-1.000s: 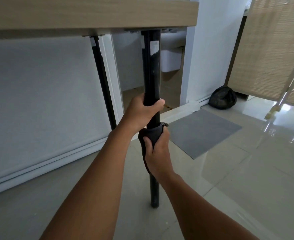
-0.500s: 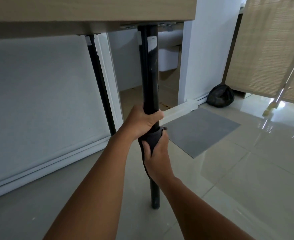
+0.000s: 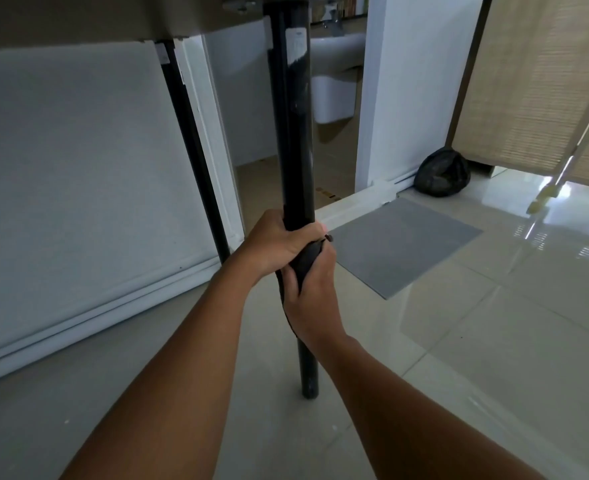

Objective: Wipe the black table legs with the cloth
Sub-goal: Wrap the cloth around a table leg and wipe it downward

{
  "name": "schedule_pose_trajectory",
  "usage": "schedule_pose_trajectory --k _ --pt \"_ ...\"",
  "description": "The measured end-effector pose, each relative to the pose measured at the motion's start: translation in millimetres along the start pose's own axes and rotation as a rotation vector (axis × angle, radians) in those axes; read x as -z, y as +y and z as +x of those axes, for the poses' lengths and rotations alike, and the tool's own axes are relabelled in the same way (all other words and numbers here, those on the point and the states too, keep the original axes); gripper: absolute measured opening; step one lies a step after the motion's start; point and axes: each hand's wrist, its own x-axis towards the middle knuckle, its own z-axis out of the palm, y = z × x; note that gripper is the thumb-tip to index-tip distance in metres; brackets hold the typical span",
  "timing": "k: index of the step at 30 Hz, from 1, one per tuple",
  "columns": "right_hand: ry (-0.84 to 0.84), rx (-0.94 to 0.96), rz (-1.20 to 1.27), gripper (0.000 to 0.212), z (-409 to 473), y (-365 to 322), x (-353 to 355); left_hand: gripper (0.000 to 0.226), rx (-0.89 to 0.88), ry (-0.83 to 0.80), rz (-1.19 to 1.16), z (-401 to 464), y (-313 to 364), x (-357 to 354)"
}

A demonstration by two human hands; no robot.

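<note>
Table legs: two black legs drop from the tabletop's underside; the thin rear leg (image 3: pixel 192 157) stands at left against the white wall (image 3: pixel 71 188), well apart from the thick front leg (image 3: pixel 294 133) at centre.
Left hand (image 3: pixel 279 244): bare, fingers curled tight around the front leg about midway up — a steadying hold, by the look of it, with no cloth under it.
Cloth (image 3: pixel 305 259): dark fabric bunched against the front leg, directly beneath the left hand and touching it; a tail hangs down the leg's left side.
Right hand (image 3: pixel 312 292): clenched around the cloth, pressing it onto the leg, thumb laid over the fabric.
Key relation: the leg's long axis runs vertically, so the stroke must travel along it. The upper length is blocked by the left hand; the bare stretch lies straight below the grip, down to the foot on the tiled floor (image 3: pixel 459 375). The right hand is the one placed for it.
Background, right: grey mat (image 3: pixel 403 244), black bag (image 3: pixel 442 173), woven blind (image 3: pixel 535 81).
Progress: likely mid-wipe — the rear leg is not yet in hand.
</note>
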Motion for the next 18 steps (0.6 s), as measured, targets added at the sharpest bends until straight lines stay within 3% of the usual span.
schedule_pose_trajectory --k 10,15,18 --pt "-0.03 -0.065 0.095 0.047 0.8 -2.8 1.0 0.036 -0.058 0.141 -0.083 0.0 4.3 -4.0" --pt "0.029 0.039 0.042 0.053 7.8 -3.2 -1.5 0.026 -0.031 0.125 -0.008 5.3 2.4 -3.5" --pt "0.001 -0.023 0.014 0.057 -10.3 13.6 -2.2 0.024 -0.044 0.122 -0.015 5.7 -3.3 -7.3"
